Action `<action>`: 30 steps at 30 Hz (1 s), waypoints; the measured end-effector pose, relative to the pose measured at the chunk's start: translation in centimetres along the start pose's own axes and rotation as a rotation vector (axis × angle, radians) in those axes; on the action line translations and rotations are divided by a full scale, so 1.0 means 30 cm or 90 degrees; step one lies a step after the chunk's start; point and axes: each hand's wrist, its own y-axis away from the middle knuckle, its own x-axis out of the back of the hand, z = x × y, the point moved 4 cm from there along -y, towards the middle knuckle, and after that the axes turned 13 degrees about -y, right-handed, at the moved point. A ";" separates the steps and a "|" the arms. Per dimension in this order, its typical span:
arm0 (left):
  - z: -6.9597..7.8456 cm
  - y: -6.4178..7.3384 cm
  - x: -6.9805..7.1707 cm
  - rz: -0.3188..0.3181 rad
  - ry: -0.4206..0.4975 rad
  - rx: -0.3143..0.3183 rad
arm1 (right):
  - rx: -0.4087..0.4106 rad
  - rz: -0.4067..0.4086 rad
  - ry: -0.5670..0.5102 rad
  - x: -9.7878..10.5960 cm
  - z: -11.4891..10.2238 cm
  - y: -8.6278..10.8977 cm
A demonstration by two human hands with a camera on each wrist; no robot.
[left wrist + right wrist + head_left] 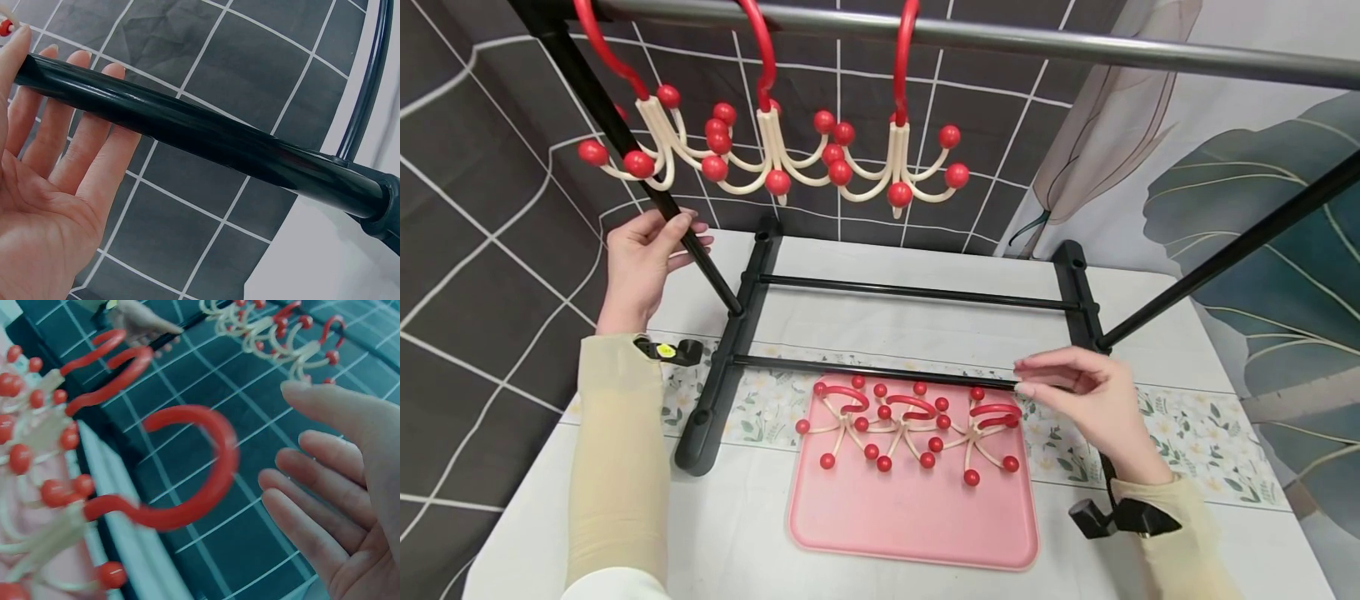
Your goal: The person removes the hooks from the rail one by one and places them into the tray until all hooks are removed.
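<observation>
Black post (712,275) sat pinched in your left hand (642,260)—perhaps for steadiness—while your empty right hand (1096,402) hung loosely spread near the tray (910,517).

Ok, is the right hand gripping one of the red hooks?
No, the right wrist view shows the right hand holding nothing, with a gap between it and the nearest red hook.

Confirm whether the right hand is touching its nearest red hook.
Apart. Right wrist view shows it: a strip of gridded backdrop separates the hook from the right hand.
</observation>
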 end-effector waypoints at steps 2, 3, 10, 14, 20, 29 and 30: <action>0.002 0.000 0.000 0.000 -0.001 0.000 | 0.030 0.020 0.007 0.001 -0.029 -0.032; 0.003 -0.001 0.000 0.001 -0.002 -0.001 | 0.045 0.030 0.005 -0.001 -0.043 -0.049; 0.006 -0.006 -0.001 -0.004 -0.005 -0.003 | 0.132 0.089 -0.027 -0.049 -0.138 -0.164; 0.008 -0.009 0.001 -0.002 -0.009 -0.005 | 0.188 0.102 -0.042 -0.112 -0.218 -0.230; 0.007 -0.012 0.002 -0.002 0.004 -0.004 | 0.280 0.121 -0.039 -0.220 -0.360 -0.318; -0.003 -0.005 0.003 -0.005 -0.003 -0.003 | 0.360 0.142 -0.024 -0.331 -0.504 -0.438; -0.003 -0.004 0.004 -0.005 -0.003 -0.003 | 0.368 0.139 -0.013 -0.343 -0.513 -0.452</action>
